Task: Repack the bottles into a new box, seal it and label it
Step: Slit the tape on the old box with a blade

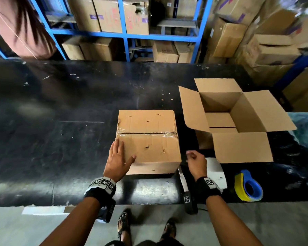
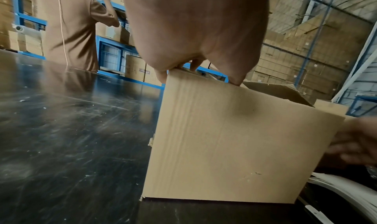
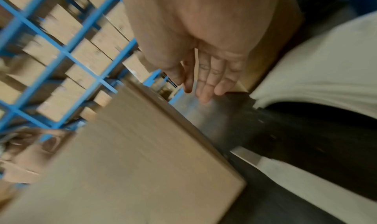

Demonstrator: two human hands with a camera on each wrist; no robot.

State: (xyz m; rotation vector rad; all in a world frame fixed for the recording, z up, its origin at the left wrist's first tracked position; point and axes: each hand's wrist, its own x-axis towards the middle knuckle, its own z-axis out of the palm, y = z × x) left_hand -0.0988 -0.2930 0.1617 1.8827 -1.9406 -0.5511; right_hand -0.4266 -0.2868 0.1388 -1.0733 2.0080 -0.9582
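A closed, worn cardboard box (image 1: 148,139) with clear tape along its top seam sits mid-table. My left hand (image 1: 121,153) lies flat on its near left corner, fingers straight along the left edge and thumb spread over the top. The left wrist view shows the box's front wall (image 2: 234,139) below that hand (image 2: 195,66). My right hand (image 1: 192,156) hovers just off the box's near right corner, its fingers relaxed and holding nothing (image 3: 206,85). To the right stands a new box (image 1: 220,121), empty with all flaps open. No bottles are visible.
A blue and yellow tape dispenser (image 1: 248,187) lies near the table's front right edge. A stack of white sheets (image 1: 216,172) sits below the new box's near flap. A person in a brown garment (image 1: 20,27) stands beyond the table's far left. Blue shelving (image 1: 126,34) holds cartons behind.
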